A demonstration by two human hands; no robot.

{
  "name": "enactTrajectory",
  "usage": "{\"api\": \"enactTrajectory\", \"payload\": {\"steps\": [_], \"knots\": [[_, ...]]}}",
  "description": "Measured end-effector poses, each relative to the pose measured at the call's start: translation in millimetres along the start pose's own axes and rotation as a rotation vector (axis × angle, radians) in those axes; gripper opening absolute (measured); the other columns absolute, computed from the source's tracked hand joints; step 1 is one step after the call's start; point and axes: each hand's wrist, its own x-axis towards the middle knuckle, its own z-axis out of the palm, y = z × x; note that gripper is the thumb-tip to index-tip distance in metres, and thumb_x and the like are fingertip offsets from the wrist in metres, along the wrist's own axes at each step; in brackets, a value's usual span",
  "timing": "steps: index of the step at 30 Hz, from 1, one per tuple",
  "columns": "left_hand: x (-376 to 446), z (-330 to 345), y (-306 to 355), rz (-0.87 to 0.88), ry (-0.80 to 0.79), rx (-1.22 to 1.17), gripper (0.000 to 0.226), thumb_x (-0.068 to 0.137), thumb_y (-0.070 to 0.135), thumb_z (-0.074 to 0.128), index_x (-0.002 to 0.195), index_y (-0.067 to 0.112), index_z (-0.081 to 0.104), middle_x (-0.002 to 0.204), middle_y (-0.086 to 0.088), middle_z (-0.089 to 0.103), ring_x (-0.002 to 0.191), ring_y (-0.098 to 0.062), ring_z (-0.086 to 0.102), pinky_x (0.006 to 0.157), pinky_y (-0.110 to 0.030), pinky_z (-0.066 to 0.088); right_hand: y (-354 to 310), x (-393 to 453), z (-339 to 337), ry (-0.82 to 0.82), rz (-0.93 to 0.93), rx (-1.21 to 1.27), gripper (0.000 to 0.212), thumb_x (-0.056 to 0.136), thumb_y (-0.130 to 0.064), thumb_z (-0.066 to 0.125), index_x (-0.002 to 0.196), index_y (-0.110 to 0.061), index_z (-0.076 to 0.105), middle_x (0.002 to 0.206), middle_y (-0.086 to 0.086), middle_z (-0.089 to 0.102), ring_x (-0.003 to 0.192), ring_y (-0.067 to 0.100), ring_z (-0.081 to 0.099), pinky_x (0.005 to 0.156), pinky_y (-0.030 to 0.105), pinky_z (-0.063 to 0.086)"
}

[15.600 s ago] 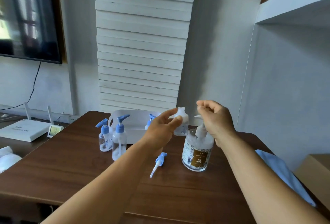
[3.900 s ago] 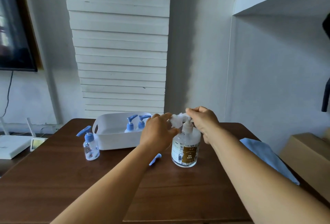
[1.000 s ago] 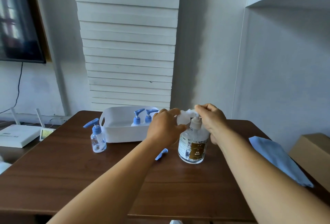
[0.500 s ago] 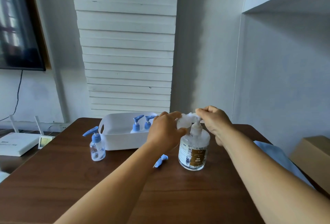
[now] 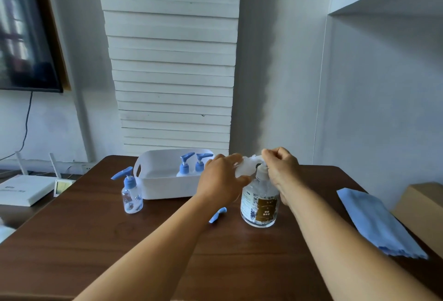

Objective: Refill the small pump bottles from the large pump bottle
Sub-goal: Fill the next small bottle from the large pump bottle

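The large clear pump bottle (image 5: 260, 202) with a brown label stands on the wooden table (image 5: 96, 233). My right hand (image 5: 281, 168) curls over its pump head. My left hand (image 5: 221, 179) grips an uncapped small clear bottle (image 5: 245, 168), tilted with its mouth at the pump's nozzle. That bottle's blue pump cap (image 5: 217, 214) lies on the table below my left wrist. Another small bottle (image 5: 131, 195) with a blue pump stands to the left. Two more blue-pump bottles (image 5: 191, 165) sit inside the white basket (image 5: 165, 186).
A blue cloth (image 5: 378, 221) lies at the table's right, beside a cardboard box (image 5: 422, 212). A white router (image 5: 22, 189) and a small display (image 5: 62, 185) sit on a lower surface at the left. The wall stands close behind the basket.
Over the last second both hands stay at the large bottle's pump, small bottle held at the nozzle. Since 15.6 s ago, one capped small bottle has gone from the table into the basket.
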Motion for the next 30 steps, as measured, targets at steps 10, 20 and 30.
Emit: {"api": "enactTrajectory", "payload": {"steps": [10, 20, 30], "knots": [[1.1, 2.2, -0.5, -0.006, 0.006, -0.011, 0.054, 0.076, 0.04, 0.07, 0.127, 0.029, 0.054, 0.115, 0.0, 0.058, 0.11, -0.02, 0.054, 0.09, -0.036, 0.048, 7.2, 0.2, -1.2, -0.017, 0.033, 0.152, 0.024, 0.09, -0.034, 0.055, 0.073, -0.017, 0.054, 0.076, -0.001, 0.058, 0.077, 0.018, 0.054, 0.06, 0.026, 0.038], [2.5, 1.4, -0.5, 0.008, 0.014, 0.012, 0.052, 0.076, 0.04, 0.07, 0.124, 0.03, 0.055, 0.112, 0.001, 0.058, 0.107, -0.019, 0.054, 0.085, -0.028, 0.045, 4.3, -0.3, -3.4, -0.009, 0.023, 0.089, 0.022, 0.089, -0.037, 0.054, 0.082, -0.017, 0.059, 0.08, -0.003, 0.061, 0.078, 0.015, 0.054, 0.058, 0.025, 0.039], [2.5, 3.2, -1.9, 0.015, 0.033, 0.004, 0.053, 0.076, 0.038, 0.071, 0.126, 0.029, 0.055, 0.114, 0.001, 0.059, 0.11, -0.018, 0.055, 0.088, -0.031, 0.047, 0.5, 0.7, -7.3, -0.037, 0.048, 0.098, 0.022, 0.088, -0.038, 0.056, 0.079, -0.018, 0.058, 0.081, -0.001, 0.062, 0.074, 0.012, 0.053, 0.057, 0.025, 0.038]]}}
